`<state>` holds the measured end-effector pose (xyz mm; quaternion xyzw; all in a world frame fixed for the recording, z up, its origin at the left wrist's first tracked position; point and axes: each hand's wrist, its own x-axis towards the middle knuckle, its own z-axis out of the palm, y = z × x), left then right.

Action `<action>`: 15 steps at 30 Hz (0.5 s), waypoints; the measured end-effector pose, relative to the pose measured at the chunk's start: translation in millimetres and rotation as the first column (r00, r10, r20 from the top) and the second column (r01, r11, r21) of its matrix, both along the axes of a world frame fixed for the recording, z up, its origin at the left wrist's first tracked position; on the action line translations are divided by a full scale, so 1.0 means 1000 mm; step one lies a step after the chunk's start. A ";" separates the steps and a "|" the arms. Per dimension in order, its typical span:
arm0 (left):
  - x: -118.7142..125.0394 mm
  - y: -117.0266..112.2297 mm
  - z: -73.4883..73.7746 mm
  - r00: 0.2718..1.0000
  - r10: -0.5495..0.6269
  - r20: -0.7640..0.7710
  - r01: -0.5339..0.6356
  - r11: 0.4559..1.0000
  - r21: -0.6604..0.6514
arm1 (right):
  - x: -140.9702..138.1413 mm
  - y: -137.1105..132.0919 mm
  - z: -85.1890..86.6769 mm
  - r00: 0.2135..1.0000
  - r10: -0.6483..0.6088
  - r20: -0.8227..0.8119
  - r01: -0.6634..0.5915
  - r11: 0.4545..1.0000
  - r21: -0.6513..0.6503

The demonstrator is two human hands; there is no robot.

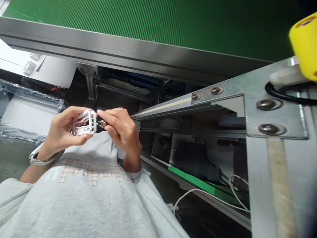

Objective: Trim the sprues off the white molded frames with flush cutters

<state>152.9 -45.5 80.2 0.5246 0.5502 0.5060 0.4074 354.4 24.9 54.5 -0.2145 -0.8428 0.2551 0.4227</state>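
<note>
My left hand [61, 129] is closed round a small white plastic frame part [84, 123], held just above my grey shirt. My right hand [121, 130] pinches a small shiny metal piece [102, 123] between thumb and fingertips, right against the side of the white part. Both hands are close to my chest, below the edge of the green conveyor belt [158, 23]. A white band [37, 158] sits on my left wrist.
A steel rail [123, 53] borders the belt. A metal bracket with bolts [267, 109] juts in at right, beside a yellow object [305, 43] and black cable. More white parts [29, 66] lie on paper at left, above a plastic-wrapped bin [22, 112]. White cables [210, 195] hang below.
</note>
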 end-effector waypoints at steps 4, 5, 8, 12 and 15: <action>-0.002 -0.003 0.002 1.000 -0.017 -0.019 0.017 1.000 0.007 | -0.003 -0.001 -0.001 0.998 -0.039 -0.049 0.041 0.998 0.049; -0.003 -0.004 0.002 0.999 -0.025 -0.021 0.025 1.000 0.011 | -0.003 -0.001 -0.002 0.997 -0.041 -0.071 0.044 0.998 0.039; -0.005 -0.005 0.004 0.998 -0.042 -0.039 0.044 0.998 0.037 | -0.005 -0.002 -0.004 0.993 -0.034 -0.110 0.037 0.999 0.031; -0.006 -0.005 0.006 0.998 -0.045 -0.041 0.048 0.995 0.086 | -0.006 -0.002 -0.004 0.993 -0.043 -0.113 0.053 0.995 0.090; -0.007 -0.007 0.008 0.998 -0.018 -0.059 0.022 0.998 0.059 | -0.006 -0.002 -0.002 0.993 -0.048 -0.109 0.058 0.995 0.084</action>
